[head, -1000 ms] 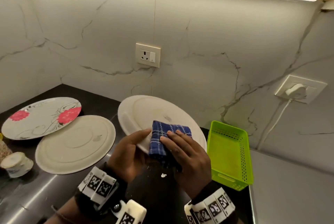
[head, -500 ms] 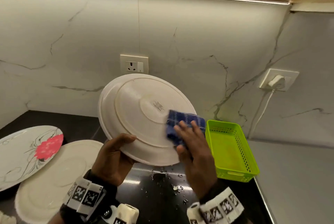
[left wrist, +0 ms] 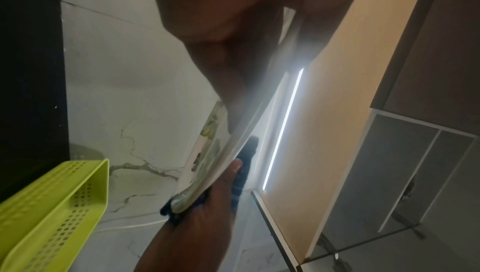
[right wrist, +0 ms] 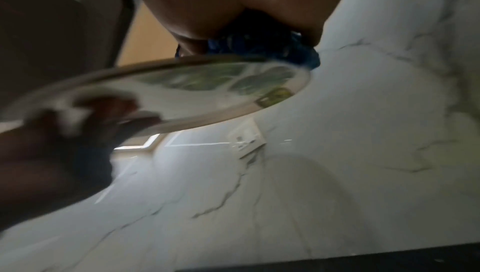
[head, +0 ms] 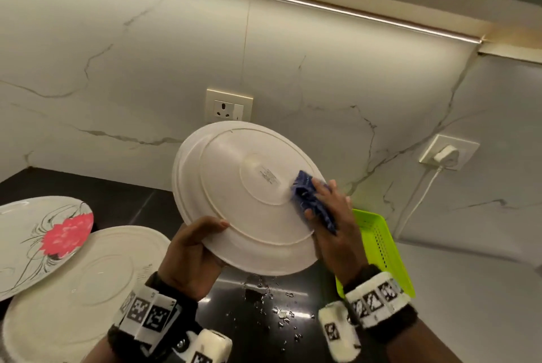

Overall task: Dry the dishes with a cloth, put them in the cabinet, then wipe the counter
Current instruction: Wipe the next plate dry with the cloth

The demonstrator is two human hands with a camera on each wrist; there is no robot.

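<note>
While the plate (head: 249, 198) is held up off the counter (head: 140, 201) at the centre of the head view, tilted with its underside toward me, I note the step in hand as drying that underside. My left hand (head: 190, 254) clasps the lower left rim, thumb on the back face and fingers curled round to the patterned front, as the right wrist view confirms, though blurred. My right hand (head: 331, 224) grasps the bunched blue cloth (head: 308, 195) and presses it against the right edge of the plate, thumb on the near face; the left wrist view shows cloth wrapped over the rim there. To do this well, I judge that the cloth should travel round the full rim and then across the raised foot ring, where water is likely to collect, while the left hand turns the plate in stages rather than letting the wiping hand reach across. Pressure should be moderate, since a wet rim held by one hand could slip. Water droplets (head: 275, 304) lie on the dark counter at lower centre, directly under the plate, so the final wipe has work there. Two further plates rest at lower left, a plain plate (head: 76, 289) overlapped by a flowered plate (head: 38, 239); neither looks dealt with yet. A green basket (head: 381, 251) sits just right of my right hand.
</note>
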